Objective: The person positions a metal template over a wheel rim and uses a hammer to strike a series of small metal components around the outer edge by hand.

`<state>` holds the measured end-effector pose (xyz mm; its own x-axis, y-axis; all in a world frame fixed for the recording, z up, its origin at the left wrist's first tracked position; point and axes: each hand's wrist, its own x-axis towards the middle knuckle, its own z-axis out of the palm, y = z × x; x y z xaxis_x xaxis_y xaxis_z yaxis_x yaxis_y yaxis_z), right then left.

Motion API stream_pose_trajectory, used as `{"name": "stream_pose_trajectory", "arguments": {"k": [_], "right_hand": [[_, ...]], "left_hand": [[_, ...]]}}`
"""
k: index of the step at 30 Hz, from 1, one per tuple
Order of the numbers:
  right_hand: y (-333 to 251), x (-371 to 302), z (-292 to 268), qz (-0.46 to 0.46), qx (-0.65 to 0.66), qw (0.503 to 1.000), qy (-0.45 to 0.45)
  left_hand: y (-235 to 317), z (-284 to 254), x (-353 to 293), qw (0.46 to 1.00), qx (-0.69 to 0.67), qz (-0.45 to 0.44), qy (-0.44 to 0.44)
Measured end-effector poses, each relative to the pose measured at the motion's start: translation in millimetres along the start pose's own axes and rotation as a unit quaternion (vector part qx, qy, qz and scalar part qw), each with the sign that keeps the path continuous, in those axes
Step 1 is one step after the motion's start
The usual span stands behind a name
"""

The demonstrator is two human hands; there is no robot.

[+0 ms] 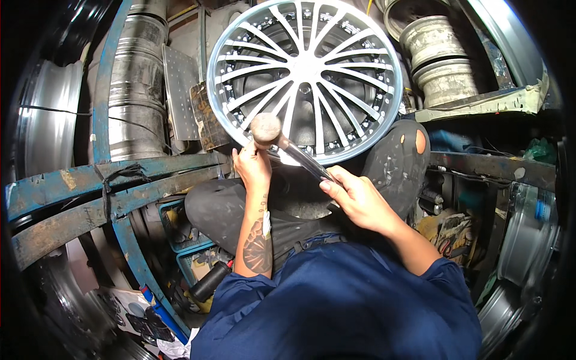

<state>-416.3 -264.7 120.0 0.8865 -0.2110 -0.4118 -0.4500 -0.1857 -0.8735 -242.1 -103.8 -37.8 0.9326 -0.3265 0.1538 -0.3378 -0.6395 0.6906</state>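
White-spoked wheel (pixel 306 67); black-handled mallet (pixel 293 150)

Stacked rims (pixel 137 78) (scuffed), blue frame (pixel 87 179)

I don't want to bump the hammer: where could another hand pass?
Perhaps the gap over the trousers, bordered by the left hand, right hand, hammer and shirt. Crowded: the near edge of the wheel, the blue baskets at left and stacked rims.

The right hand (pixel 363 201) holds a mallet (pixel 302 158) by its dark handle. The round mallet head covers a part of the left hand (pixel 255 168), which is at the lower edge of a many-spoked wheel (pixel 306 67). Worn rims (pixel 137 78) stand stacked at left.
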Motion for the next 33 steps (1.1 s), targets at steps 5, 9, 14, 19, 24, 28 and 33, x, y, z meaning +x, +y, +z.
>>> {"name": "stream_pose_trajectory", "arguments": {"k": [5, 9, 14, 19, 24, 28, 33], "right_hand": [[13, -13, -4, 0.053, 0.069, 0.996, 0.009], [20, -31, -13, 0.025, 0.134, 0.990, 0.045], [32, -43, -20, 0.006, 0.244, 0.969, 0.044], [46, -48, -21, 0.024, 0.261, 0.964, 0.044], [53, -47, -20, 0.029, 0.254, 0.966, 0.044], [57, -45, -22, 0.043, 0.231, 0.971, 0.043], [62, -43, -26, 0.058, 0.216, 0.974, 0.033]], "left_hand": [[14, -7, 2, 0.995, -0.059, -0.084, -0.014], [25, -19, -4, 0.944, -0.310, -0.097, 0.052], [39, -18, -22, 0.901, -0.401, -0.159, 0.043], [54, 0, -35, 0.911, -0.366, -0.185, 0.026], [59, 15, -39, 0.929, -0.313, -0.196, 0.028], [59, 22, -41, 0.937, -0.293, -0.185, 0.044], [62, 24, -44, 0.954, -0.244, -0.167, 0.055]]}}
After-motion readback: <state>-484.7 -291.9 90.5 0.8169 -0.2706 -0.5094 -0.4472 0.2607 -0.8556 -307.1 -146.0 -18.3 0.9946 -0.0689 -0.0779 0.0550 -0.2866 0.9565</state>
